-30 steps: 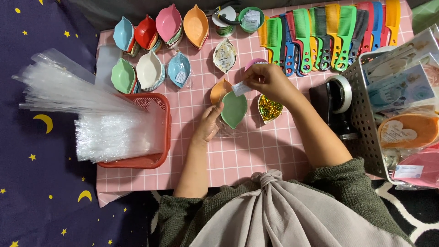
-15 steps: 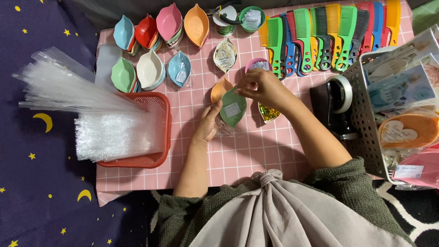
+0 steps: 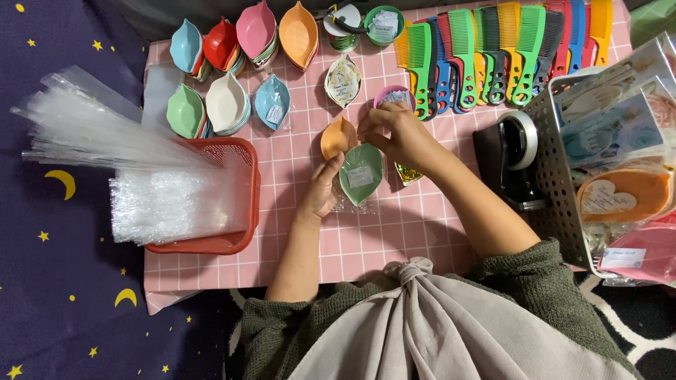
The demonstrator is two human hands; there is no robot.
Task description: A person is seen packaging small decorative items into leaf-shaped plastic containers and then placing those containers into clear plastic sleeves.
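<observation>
A green leaf-shaped dish (image 3: 361,173) with a small white label sits in a clear plastic bag, held over the pink checked table (image 3: 422,225). My left hand (image 3: 322,188) grips the bag and dish from the left side. My right hand (image 3: 396,134) pinches the top end of the dish and bag. An orange leaf-shaped dish (image 3: 338,137) lies just behind my left hand's fingers. A small dish of gold glitter (image 3: 407,173) shows under my right wrist.
A red basket (image 3: 239,211) holds clear plastic bags (image 3: 148,190) at the left. Stacks of coloured leaf dishes (image 3: 239,42) line the back. Coloured combs (image 3: 493,49) lie at the back right. A black tape dispenser (image 3: 510,158) and a grey wire basket (image 3: 556,169) stand at the right.
The white label that my right hand held above the green dish now lies inside it. My right hand has come down onto the dish's top end.
</observation>
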